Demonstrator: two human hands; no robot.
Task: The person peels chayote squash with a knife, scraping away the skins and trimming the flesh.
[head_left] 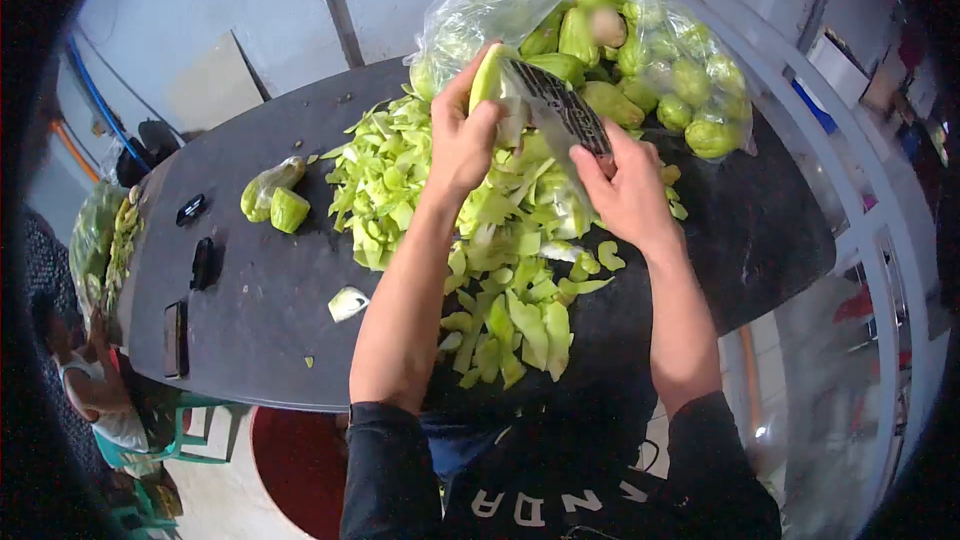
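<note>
My left hand [465, 135] is closed around a pale green chayote [487, 83], held up over the table. Beside it spans a clear plastic bag [560, 135] with a black printed band, its near end pinched by the thumb and fingers of my right hand [628, 185]. Below both hands spreads a heap of light green peelings [385, 175], reaching toward the table's near edge. Just beyond my hands, a large clear sack [455, 25] holds several whole chayotes [690, 85].
A plastic-wrapped chayote [272, 185] and a cut green piece [289, 210] lie left on the dark table [270, 310]. Small black objects [203, 262] sit farther left, near a bag of greens [95, 230]. A seated person [100, 395] is at lower left; metal railing [870, 240] runs right.
</note>
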